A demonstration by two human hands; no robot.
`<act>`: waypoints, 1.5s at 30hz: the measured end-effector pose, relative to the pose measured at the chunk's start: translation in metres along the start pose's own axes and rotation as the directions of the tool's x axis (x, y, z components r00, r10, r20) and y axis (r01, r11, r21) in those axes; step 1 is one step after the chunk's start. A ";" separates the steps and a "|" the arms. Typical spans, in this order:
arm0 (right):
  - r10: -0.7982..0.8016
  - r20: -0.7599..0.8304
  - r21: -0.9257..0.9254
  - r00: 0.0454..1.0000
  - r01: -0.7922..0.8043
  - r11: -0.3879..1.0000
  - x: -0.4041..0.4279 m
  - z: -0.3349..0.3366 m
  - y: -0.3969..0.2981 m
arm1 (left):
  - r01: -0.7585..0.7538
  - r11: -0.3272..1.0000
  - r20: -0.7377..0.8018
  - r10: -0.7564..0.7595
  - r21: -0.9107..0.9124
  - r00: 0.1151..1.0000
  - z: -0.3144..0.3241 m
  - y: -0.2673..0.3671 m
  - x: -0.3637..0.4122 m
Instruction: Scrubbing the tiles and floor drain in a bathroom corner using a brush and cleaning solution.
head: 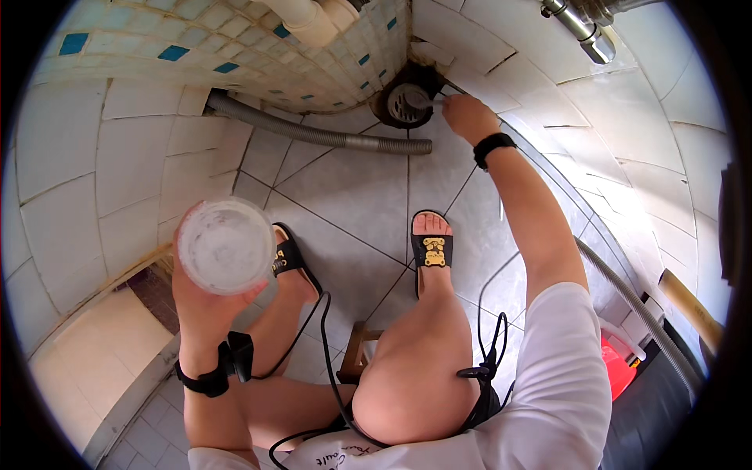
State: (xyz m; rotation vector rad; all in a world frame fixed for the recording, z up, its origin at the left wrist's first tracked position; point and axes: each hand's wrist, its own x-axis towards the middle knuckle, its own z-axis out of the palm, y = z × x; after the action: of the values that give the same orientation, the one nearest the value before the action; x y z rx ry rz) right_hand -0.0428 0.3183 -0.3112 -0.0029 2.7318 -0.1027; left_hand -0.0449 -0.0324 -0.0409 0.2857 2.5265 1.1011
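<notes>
My left hand grips a round clear plastic tub at the left, above my foot. White powdery or grainy matter shows inside the tub, but I cannot tell what it is. At the far corner, my right hand pinches a small translucent spoon. The spoon's bowl hangs over a round slotted floor drain; whether it touches the grate or carries anything is too small to tell. Dark grime rings the drain.
A grey corrugated hose crosses the floor, its end near the drain. A white pipe and a metal fitting hang above. Black cables loop around my legs. Another grey hose and a red container lie right.
</notes>
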 end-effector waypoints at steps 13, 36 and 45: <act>0.215 -0.009 0.160 0.977 -0.210 0.964 -0.001 0.031 -0.054 | 0.013 0.997 -0.007 -0.013 0.070 1.000 0.000 0.001 0.002; 0.222 -0.246 0.083 0.943 -0.208 0.975 -0.037 -0.019 0.002 | 0.016 0.998 -0.045 -0.014 0.054 0.999 -0.004 -0.004 0.001; 0.365 0.019 0.088 0.931 -0.365 0.927 -0.107 0.012 -0.019 | 0.038 0.998 -0.036 -0.036 0.050 0.999 -0.005 0.000 0.001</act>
State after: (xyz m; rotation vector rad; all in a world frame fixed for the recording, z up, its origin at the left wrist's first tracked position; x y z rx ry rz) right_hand 0.0600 0.3003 -0.2787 0.5288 2.6703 -0.1184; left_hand -0.0479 -0.0352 -0.0376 0.2343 2.5824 1.0383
